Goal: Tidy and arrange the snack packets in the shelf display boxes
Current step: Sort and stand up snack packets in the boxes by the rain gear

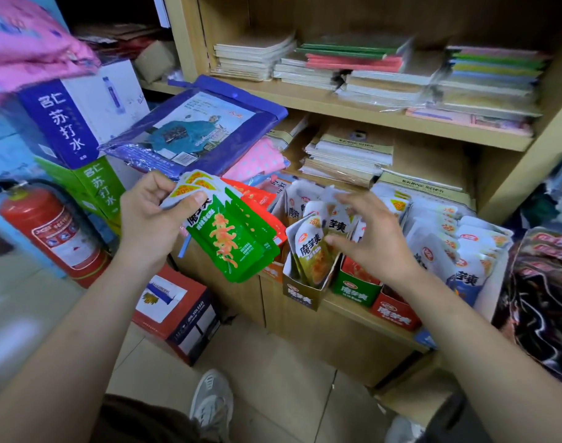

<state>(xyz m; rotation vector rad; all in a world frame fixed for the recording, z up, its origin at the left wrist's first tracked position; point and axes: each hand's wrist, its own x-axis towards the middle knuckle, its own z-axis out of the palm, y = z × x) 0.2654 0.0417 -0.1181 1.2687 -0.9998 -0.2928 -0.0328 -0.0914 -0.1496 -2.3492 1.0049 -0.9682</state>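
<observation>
A fan of green packets [234, 247] is pinched at its top by the left hand [151, 219], left of the black box [300, 294]. The right hand [375, 238] is spread open just above that box, with nothing gripped. The box seems to overhang the shelf [350, 310] and could be tipped off by a downward push. The fanned packets could be dropped if the pinch is loosened.

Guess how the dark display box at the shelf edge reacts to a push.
It would probably tip or slide off: the dark display box seems to overhang the shelf edge. It is likely light and flexy, since it looks like thin open-topped card. The olive packets stand well above its rim, so it may be top-heavy.
</observation>
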